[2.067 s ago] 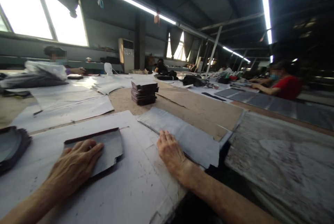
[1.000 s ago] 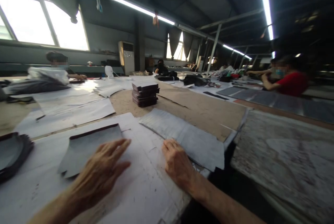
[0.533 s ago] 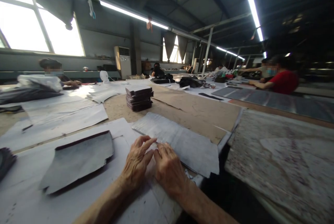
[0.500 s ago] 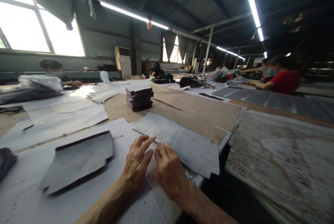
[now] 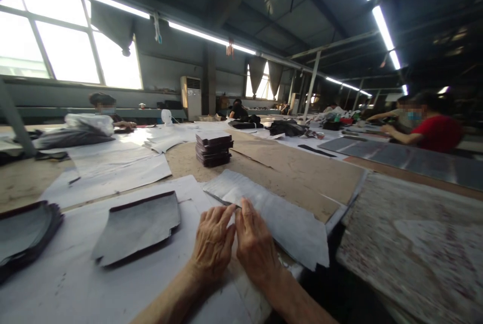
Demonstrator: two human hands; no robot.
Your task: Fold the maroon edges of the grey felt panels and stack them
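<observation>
A long grey sheet piece [image 5: 279, 213] with a thin dark edge lies slantwise in front of me; it looks like backed leather or fabric, though its exact material is hard to tell. My left hand [image 5: 213, 238] is at its near edge, fingers bent and thumb close to the forefinger, pinching there. Right beside it, my right hand [image 5: 256, 238] closes on the same edge, fingers together and reaching a little over the sheet. The fingertips hide the bit of edge between them. To the left, a similar grey piece [image 5: 141, 228] with dark folded-up borders lies on white paper [image 5: 75, 284].
A stack of dark-edged pieces [image 5: 213, 148] stands beyond the sheet on brown board [image 5: 302, 163]. More dark-rimmed pieces [image 5: 26, 233] lie at the far left. A stained slab [image 5: 411, 238] sits at right, across a dark gap. Co-workers sit farther back, one in a red top [image 5: 439, 128].
The view has turned left, so everything sits farther right. My left fingers have bent down to the sheet's edge, and my right fingers have stretched forward onto it.
</observation>
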